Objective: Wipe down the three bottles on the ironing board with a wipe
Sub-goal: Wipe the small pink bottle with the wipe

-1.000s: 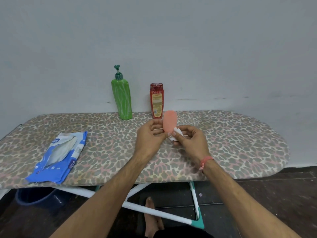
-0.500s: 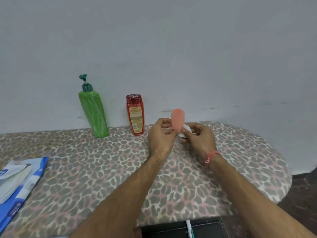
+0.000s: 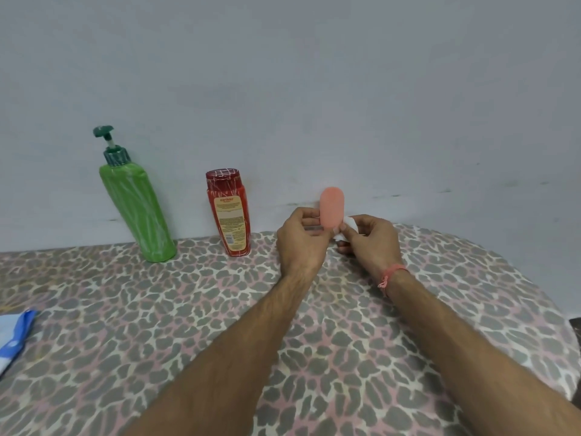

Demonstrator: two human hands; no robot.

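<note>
Bottles first: I see the small pink bottle [image 3: 332, 208] held up above the far edge of the ironing board [image 3: 157, 309], between both hands. Its lower end is hidden behind the fingers, so I cannot make out a cap or base; the part that shows is smooth, matte and rounded like a capsule. My left hand [image 3: 300, 239] has its fingers curled around the bottle's left side. My right hand [image 3: 371, 242] pinches a white wipe [image 3: 348, 222] against the bottle's lower right; only a crumpled corner of the wipe peeks out above the thumb, the rest is buried in the hand. A frayed pink thread band [image 3: 392, 273] circles the right wrist.

To the left, the green pump bottle [image 3: 136, 209] stands by the wall, tall, glossy, streaked with pale lines, its dark green pump head turned left. Near it stands the shorter red bottle [image 3: 229, 212], flat-sided, with a tan label whose print is too small to read. The board's cover is soft fabric in a grey and pink leopard pattern. At the left edge a blue and white packet [image 3: 14, 338] is cut off by the frame.
</note>
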